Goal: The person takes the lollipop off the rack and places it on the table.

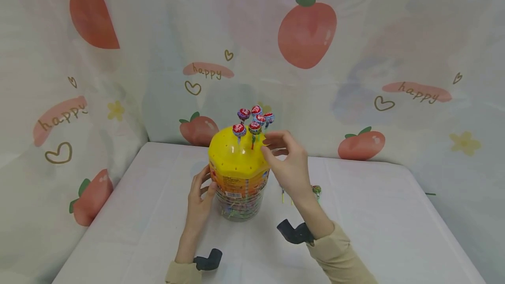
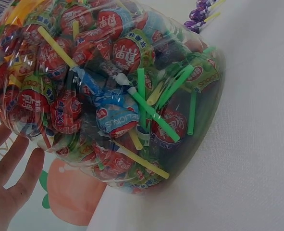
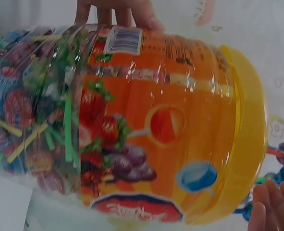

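A clear candy jar (image 1: 240, 205) full of wrapped lollipops stands upright, with an orange fruit label (image 3: 180, 101) round its upper part. Its domed yellow lid (image 1: 222, 157) is dotted with small holes. Several lollipops (image 1: 239, 130) with red and blue or purple wrappers stick up from the lid by their sticks. My left hand (image 1: 199, 203) holds the jar's left side, thumb toward the front and the other fingertips partly hidden by it. My right hand (image 1: 289, 161) is beside the lid's right edge, its bent fingers and thumb apart with nothing visible between them.
A few more lollipops (image 1: 316, 189) lie on the white table (image 1: 367, 222) behind my right wrist; purple-wrapped ones (image 2: 199, 14) show beyond the jar in the left wrist view. A fruit-printed cloth backdrop (image 1: 252, 25) rises at the table's back and side.
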A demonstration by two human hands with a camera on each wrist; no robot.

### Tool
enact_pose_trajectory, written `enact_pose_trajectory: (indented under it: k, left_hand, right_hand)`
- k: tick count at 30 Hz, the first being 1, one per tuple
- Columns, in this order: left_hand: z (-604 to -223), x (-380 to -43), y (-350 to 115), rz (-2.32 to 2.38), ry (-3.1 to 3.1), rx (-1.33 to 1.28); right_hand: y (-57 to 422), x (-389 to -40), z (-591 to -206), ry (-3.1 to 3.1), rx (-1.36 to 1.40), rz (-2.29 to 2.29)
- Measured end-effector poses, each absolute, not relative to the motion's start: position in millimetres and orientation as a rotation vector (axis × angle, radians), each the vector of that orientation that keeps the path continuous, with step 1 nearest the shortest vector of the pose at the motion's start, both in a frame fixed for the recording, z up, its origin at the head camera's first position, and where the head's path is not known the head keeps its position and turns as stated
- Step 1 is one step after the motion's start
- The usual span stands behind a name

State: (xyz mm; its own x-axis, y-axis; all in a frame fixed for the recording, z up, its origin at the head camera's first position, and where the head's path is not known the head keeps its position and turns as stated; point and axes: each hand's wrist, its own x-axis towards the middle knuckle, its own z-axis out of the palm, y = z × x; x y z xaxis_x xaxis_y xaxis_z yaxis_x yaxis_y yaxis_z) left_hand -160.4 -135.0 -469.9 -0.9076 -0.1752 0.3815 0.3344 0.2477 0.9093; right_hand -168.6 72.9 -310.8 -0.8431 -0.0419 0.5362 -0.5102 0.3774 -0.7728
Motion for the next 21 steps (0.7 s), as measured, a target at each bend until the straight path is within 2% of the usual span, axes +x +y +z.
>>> enact_pose_trajectory:
  k: [21]
  left_hand:
    - [-470.6, -160.8, -135.0, -1.693, -2.114, -0.156]
  right_hand:
    - [51.1, -172.8, -308.7, -2.148, 0.514, 1.508]
